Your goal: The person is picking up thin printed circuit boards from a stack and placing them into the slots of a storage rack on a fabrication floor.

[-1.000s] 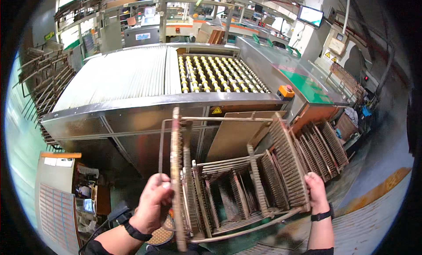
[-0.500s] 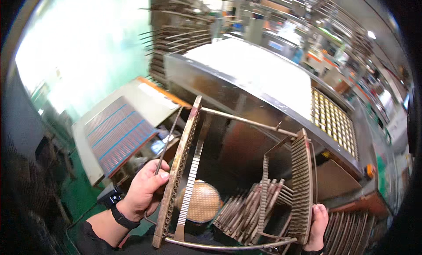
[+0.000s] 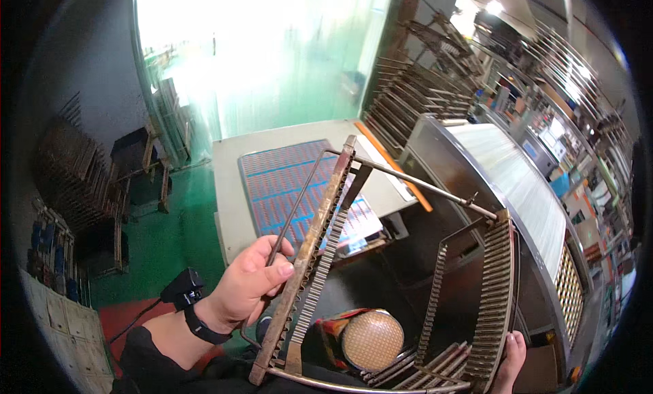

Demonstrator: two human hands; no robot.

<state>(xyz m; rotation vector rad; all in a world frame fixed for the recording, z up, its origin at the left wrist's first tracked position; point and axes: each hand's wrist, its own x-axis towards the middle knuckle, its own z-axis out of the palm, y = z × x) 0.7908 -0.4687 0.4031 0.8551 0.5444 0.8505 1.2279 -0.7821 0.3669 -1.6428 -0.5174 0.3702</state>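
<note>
Between my two hands I carry a slotted metal rack (image 3: 308,251), its two toothed sides joined by thin rods. My left hand (image 3: 248,285) is closed around the wire handle on its left side; a black band with a small box is on that wrist. At the lower right, my right hand (image 3: 511,361) grips the rack's right side, its fingers partly hidden behind it. Beyond the rack's left side, a flat panel with blue and reddish stripes (image 3: 286,169) lies on a pale table (image 3: 235,224).
A round woven-topped stool (image 3: 372,339) stands below the rack, beside more stacked metal racks (image 3: 442,367). On the right runs a long metal conveyor machine (image 3: 452,149). Racks are piled at the back (image 3: 415,101) and far left (image 3: 75,163). A translucent strip curtain (image 3: 286,74) hangs behind the table.
My view has swung left, so the pale table and curtain now sit nearer the middle and the conveyor farther right. The rack stays held in both hands.
</note>
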